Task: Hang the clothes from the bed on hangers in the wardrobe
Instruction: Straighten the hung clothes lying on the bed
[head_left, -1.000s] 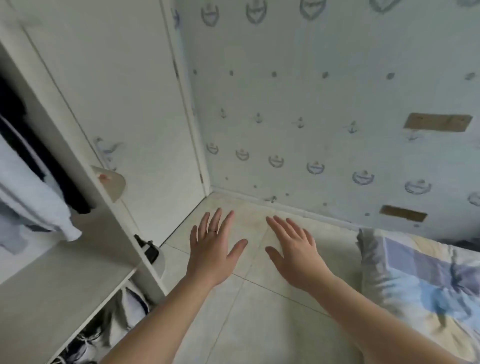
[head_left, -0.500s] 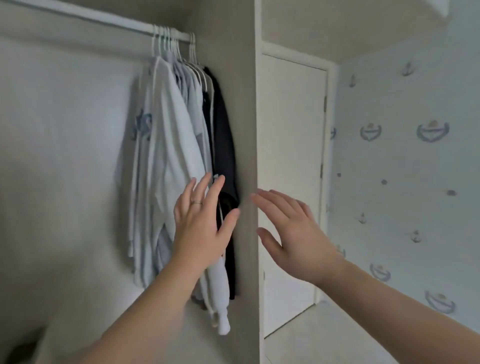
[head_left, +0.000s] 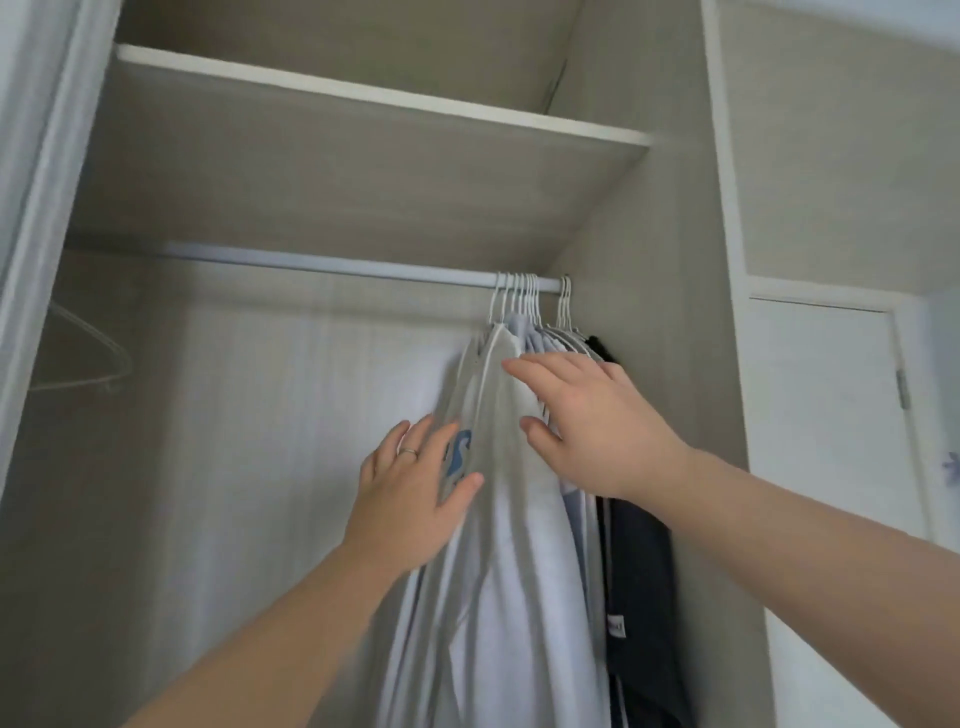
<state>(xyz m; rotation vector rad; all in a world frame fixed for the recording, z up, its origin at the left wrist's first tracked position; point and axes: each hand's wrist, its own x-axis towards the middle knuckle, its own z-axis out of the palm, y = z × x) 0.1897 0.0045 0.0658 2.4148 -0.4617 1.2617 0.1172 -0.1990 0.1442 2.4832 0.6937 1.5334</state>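
Clothes (head_left: 498, 519) are seen hanging in a tight bunch at the right end of the rail (head_left: 322, 267), already on white hangers; the bed is not in view, so any garments left there cannot be judged.

Left of the rail's middle, near the wardrobe's left wall, one spare hanger (head_left: 83, 358) is seen, empty and tilted. It is well apart from the bunch.

Below the rail, the left hand (head_left: 410, 499) is laid open against the left face of the outermost pale garment, fingers spread, nothing pinched. A ring is worn on it.

Just right of it, still below the rail, the right hand (head_left: 592, 421) is spread flat over the garment shoulders, fingers extended, nothing gripped.

A dark garment (head_left: 639, 561) hangs at the rail's far right end, against the side wall.

Risks, as judged: if the bunch is pushed sideways too hard, hooks packed close on the rail could be lifted off and a garment dropped. Shoulders could be slid off their hangers by the flat pressure. The spare hanger may be missed, being far left.
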